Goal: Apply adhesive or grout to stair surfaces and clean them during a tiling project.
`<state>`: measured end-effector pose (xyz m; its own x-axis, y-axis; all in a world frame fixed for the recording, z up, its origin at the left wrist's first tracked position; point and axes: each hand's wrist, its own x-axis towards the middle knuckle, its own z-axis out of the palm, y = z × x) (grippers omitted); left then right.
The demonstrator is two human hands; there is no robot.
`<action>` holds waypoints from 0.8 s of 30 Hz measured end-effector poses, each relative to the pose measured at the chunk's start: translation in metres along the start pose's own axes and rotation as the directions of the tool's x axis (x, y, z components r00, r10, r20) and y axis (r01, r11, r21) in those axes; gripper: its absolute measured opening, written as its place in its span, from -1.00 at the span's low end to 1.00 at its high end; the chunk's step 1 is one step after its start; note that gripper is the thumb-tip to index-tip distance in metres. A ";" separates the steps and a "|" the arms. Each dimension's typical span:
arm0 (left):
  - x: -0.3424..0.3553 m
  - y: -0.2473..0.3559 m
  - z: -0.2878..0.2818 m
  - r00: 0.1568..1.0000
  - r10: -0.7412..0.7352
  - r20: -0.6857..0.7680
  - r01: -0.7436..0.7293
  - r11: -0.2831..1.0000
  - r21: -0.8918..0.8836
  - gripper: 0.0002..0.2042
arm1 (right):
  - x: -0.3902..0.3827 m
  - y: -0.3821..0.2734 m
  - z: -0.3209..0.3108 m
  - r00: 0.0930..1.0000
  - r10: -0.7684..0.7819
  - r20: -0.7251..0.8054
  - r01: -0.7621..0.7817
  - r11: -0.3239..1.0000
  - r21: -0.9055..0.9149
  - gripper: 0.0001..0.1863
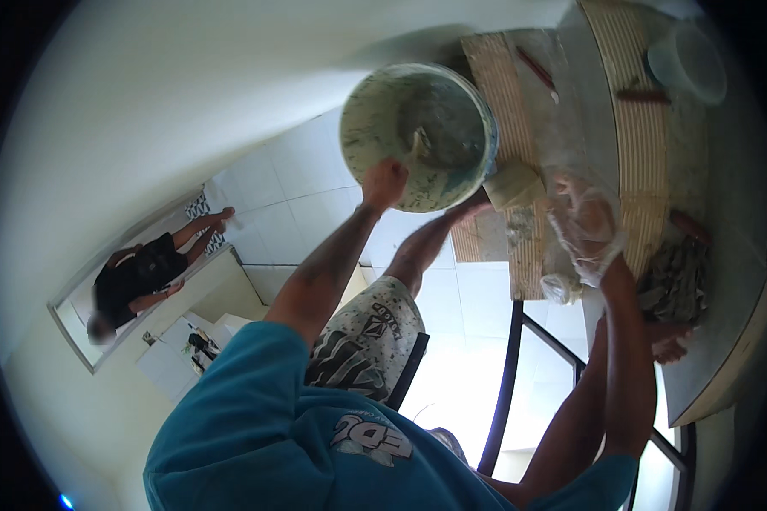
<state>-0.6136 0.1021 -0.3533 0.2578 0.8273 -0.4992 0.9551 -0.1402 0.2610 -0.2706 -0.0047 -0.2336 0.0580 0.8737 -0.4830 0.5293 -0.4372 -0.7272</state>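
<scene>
A large bucket (452, 107) holds wet grey mix and a pale tool (419, 143). My left hand (385, 183) is closed at the bucket's near rim, on something hard to make out, perhaps the tool's end. My right hand (585, 223), in a crumpled clear plastic glove, is beside a beige square piece (511, 187) on the stepped ledge; its fingers are blurred by the plastic, so I cannot tell whether it grips that piece. Pale boards with combed ridges (643, 157) lie beneath and around it. A clear crumpled bag (561, 289) lies just below my gloved hand.
Red-brown bars (537, 70), a translucent tub (686, 64) and a grey rag (675, 281) lie on the steps. Black metal railing (511, 375) is below. At left, another person (145, 272) in dark clothing shows in a framed opening. White tiles (273, 179) lie beyond the bucket.
</scene>
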 end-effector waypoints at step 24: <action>-0.035 0.079 -0.002 0.951 -0.226 -0.211 0.121 0.901 -0.418 -0.80 | 0.000 0.031 0.062 0.954 -0.281 -0.105 0.170 0.797 -0.580 -0.53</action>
<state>-0.5478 0.0634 -0.3138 -0.0011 0.9332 -0.3593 0.8304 0.2010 0.5196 -0.3068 -0.0321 -0.2864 -0.0043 0.9786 -0.2056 0.9225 -0.0755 -0.3786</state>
